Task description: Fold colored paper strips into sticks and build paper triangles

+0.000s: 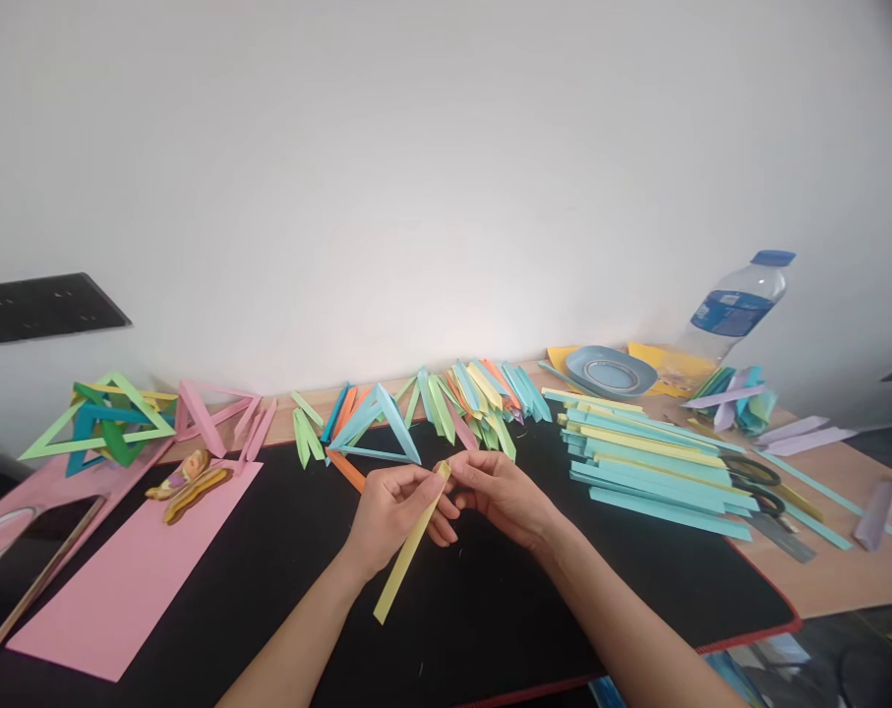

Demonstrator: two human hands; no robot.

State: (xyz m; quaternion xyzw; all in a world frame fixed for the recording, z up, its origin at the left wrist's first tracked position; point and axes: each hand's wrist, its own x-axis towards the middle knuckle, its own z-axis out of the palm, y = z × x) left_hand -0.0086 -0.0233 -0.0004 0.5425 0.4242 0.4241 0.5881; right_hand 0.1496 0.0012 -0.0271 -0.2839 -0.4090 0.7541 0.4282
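Both of my hands meet over the black mat (268, 580) and pinch the upper end of a yellow paper strip (408, 553). My left hand (395, 511) has its fingers curled round the strip, which hangs down and to the left. My right hand (501, 492) pinches the strip's top end with fingertips. Just behind the hands lies a heap of folded paper pieces (475, 398) in blue, green, yellow and orange. A blue paper triangle (376, 425) lies to the left of that heap.
A stack of blue and yellow strips (652, 457) lies to the right, with scissors (759, 482) beside it. A pink sheet (136, 570) lies left. Interlocked paper triangles (102, 423), a tape roll (612, 372) and a water bottle (737, 305) stand near the wall.
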